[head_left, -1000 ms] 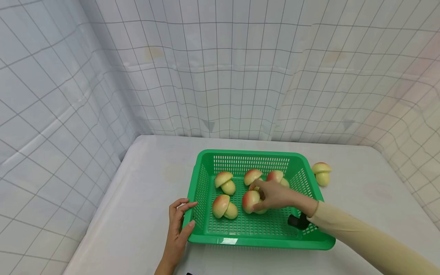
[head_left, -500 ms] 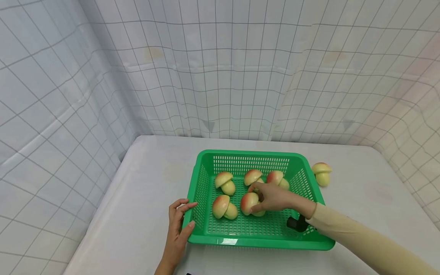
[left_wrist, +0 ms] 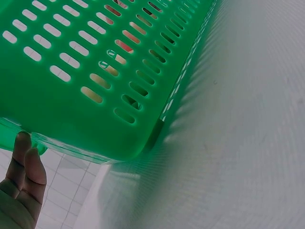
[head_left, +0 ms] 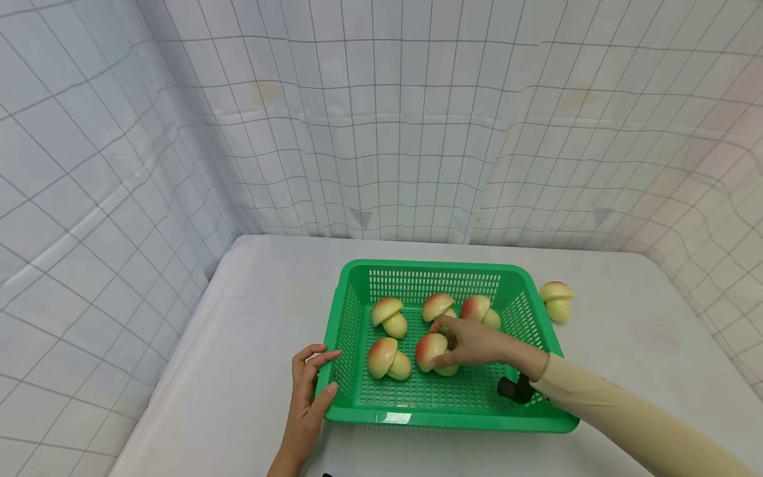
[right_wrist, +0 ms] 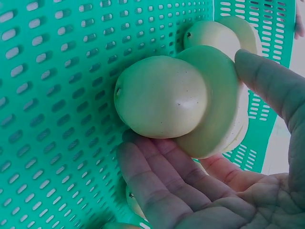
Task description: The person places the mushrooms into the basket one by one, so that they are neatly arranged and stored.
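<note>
In the head view, my right hand (head_left: pixel 471 341) reaches into a green plastic basket (head_left: pixel 453 422) and grips a toy mushroom (head_left: pixel 430 351) with a red-and-yellow cap. In the right wrist view the mushroom's pale stem (right_wrist: pixel 162 98) faces the camera; the thumb lies against the cap and the other fingers curve along its other side. My left hand (head_left: pixel 310 391) rests on the basket's left rim, fingers loosely bent and thumb over the edge. The left wrist view shows two of its fingertips (left_wrist: pixel 34 167) by the rim, beside the slotted wall (left_wrist: pixel 62 102).
Inside the basket lie more mushrooms: a back-left one (head_left: pixel 390 318), a front-left one (head_left: pixel 389 360), a back-middle one (head_left: pixel 437 307) and a back-right one (head_left: pixel 479 310). Another mushroom (head_left: pixel 557 301) lies outside, right of the basket, on the white-covered table (head_left: pixel 626 318). Grid-patterned sheets (head_left: pixel 381 132) hang behind.
My right hand has shifted the gripped mushroom slightly left within the basket. The left hand stays at the left rim, and the other mushrooms look unmoved.
</note>
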Motion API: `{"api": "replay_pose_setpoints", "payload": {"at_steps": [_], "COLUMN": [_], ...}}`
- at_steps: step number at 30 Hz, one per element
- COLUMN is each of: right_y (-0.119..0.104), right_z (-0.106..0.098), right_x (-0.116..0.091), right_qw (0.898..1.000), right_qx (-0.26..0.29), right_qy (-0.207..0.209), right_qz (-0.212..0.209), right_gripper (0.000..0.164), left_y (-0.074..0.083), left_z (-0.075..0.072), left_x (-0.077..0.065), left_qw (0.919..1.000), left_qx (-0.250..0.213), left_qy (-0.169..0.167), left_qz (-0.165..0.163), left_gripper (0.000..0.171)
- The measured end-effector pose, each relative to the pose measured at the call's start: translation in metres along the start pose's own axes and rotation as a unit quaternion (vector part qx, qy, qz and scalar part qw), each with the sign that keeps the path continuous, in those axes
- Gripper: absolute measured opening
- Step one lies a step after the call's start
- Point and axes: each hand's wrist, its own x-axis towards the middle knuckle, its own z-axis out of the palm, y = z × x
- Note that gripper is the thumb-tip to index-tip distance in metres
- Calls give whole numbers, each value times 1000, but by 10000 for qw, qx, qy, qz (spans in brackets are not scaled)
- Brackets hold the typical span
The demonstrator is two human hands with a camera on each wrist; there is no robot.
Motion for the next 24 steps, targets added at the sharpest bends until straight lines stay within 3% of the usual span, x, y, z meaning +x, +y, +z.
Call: {"api": "replay_pose_setpoints", "payload": {"at_steps": [12, 15, 20, 24], "right_y": [0, -1, -8, -11], "right_z": [-4, -10, -32, -55], "right_x": [-7, -12, -26, -39], "right_qw": [9995, 9990, 9949, 9862], "right_qx": [211, -1, -240, -160], "right_qy": [184, 366, 919, 1612], "right_qz": [139, 246, 346, 348], "right_gripper": [66, 67, 62, 53], "left_y": [4, 4, 3, 2], "left_z": [1, 1, 1, 1], "left_x": [1, 1, 0, 0], "left_qw": [10000, 10000, 10000, 10000], "left_qx": [-83, -79, -72, -46], "left_qy": [-19, -24, -1, 41], "left_qz": [5, -5, -49, -16], "left_gripper": [39, 39, 39, 39]}}
